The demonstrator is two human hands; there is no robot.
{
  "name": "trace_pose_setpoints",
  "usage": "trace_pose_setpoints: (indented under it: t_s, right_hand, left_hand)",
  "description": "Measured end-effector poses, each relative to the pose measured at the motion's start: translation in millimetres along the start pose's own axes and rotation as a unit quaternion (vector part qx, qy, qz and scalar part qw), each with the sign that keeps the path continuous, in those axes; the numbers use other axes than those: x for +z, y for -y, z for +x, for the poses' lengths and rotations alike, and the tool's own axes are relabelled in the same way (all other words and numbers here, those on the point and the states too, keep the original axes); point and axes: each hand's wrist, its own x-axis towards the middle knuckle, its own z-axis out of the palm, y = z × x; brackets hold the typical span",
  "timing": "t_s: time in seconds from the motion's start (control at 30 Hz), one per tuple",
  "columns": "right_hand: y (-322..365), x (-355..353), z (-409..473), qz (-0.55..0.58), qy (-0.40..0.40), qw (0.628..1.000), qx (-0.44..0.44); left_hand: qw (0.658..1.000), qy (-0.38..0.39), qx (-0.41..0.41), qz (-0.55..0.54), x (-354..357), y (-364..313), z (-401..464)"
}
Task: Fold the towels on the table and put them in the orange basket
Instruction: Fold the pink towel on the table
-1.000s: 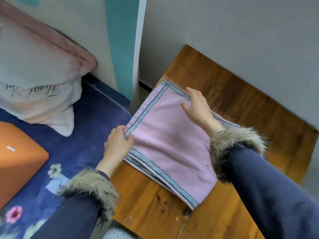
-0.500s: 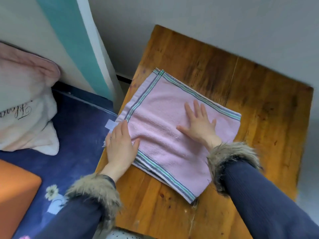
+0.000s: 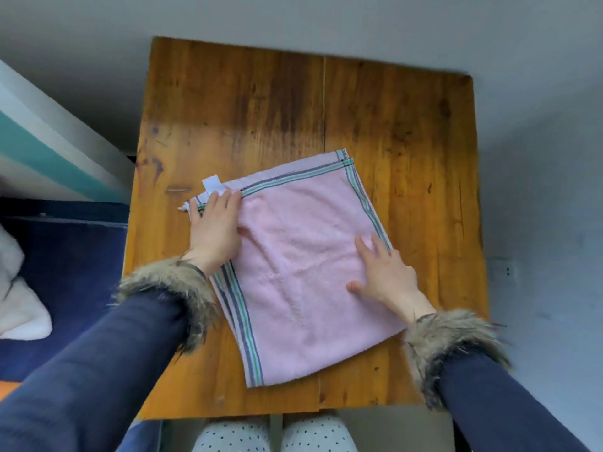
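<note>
A pink towel (image 3: 303, 256) with striped green and grey borders lies folded and flat on the wooden table (image 3: 261, 102), slightly turned. A white label (image 3: 212, 185) sticks out at its far left corner. My left hand (image 3: 215, 230) rests palm down on that far left corner, fingers together. My right hand (image 3: 385, 275) presses flat on the towel's right side, fingers spread, close to the right border. Only a sliver of the orange basket (image 3: 8, 388) shows at the left edge.
The table stands against a grey wall (image 3: 326, 21). Left of it is a dark blue bedspread (image 3: 65, 256) with a white pillow (image 3: 16, 305). My knees in dotted trousers (image 3: 270, 435) show below the table's near edge.
The view has swung right and the table is now centred; the orange basket has nearly left the view. The towel now lies further from the table's left edge. My right hand moved to its right side.
</note>
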Motion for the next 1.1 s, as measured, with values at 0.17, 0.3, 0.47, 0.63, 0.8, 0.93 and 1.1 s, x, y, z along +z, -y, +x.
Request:
trace_pose_setpoints:
  t_s: [0.17,0.3,0.47,0.63,0.8,0.93,1.1]
  right_hand:
    - [-35.3,6.5,-12.9,0.045,-0.002,0.998,0.035]
    - [-45.2,-13.8,4.8,0.087,-0.114,0.988,0.049]
    - [-42.2,-46.3,47.3,0.220,-0.230,0.947,0.046]
    - [-43.6,-56.6,82.6,0.267,-0.220,0.936,0.057]
    - [-48.2,-49.9,77.9,0.395,-0.278,0.871,0.088]
    - [-51.5,-48.0,63.6,0.484,-0.325,0.811,0.053]
    - [-52.2,-62.8,62.0,0.537,-0.365,0.761,0.004]
  left_hand:
    - [0.999,0.035,0.039,0.004,8.7,-42.6,-0.7]
    - [0.998,0.040,0.044,0.020,5.3,-60.2,0.9]
    - [0.997,-0.023,-0.010,0.073,-2.6,-49.9,0.9]
    - [0.993,-0.060,-0.084,0.058,-4.2,-28.9,-3.7]
    - [0.986,-0.075,-0.070,-0.130,-20.7,-17.7,-9.7]
    - [0.962,-0.132,-0.069,-0.231,-40.6,-15.3,-24.3]
    - [0.908,-0.157,-0.092,-0.377,-45.1,-19.2,-27.3]
